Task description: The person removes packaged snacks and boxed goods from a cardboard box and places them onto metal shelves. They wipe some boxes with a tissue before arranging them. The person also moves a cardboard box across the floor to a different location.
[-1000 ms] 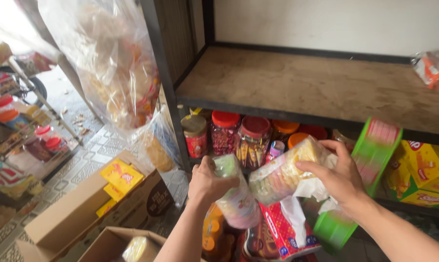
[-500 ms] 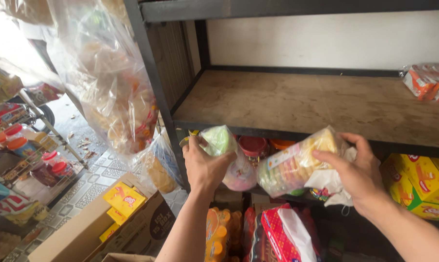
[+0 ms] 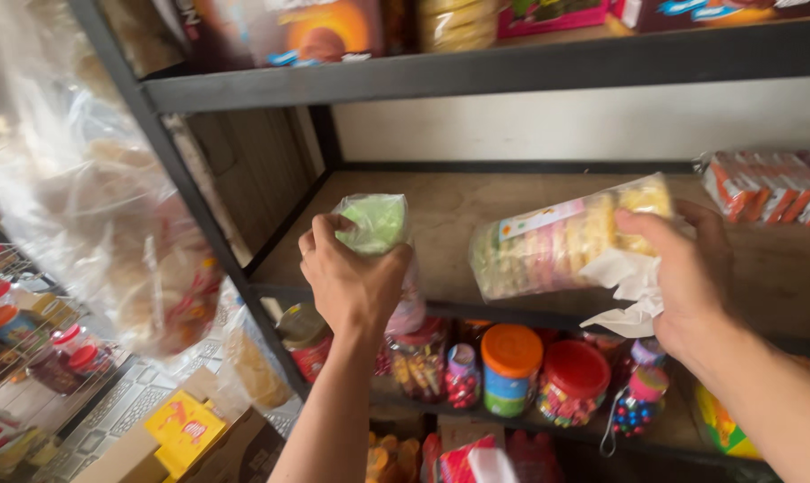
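Left hand (image 3: 351, 282) grips a clear bag of green and pink wafers (image 3: 378, 228), right hand (image 3: 687, 277) grips a clear pack of yellow-pink wafers (image 3: 561, 237) plus white plastic. Both held over the wooden shelf (image 3: 476, 206); candy jars (image 3: 512, 367) below.

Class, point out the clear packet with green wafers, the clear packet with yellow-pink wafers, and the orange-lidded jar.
green wafer packet (image 3: 375, 224), head view, top end
yellow-pink wafer packet (image 3: 557, 241), head view, middle
orange-lidded jar (image 3: 511, 350), head view, lid
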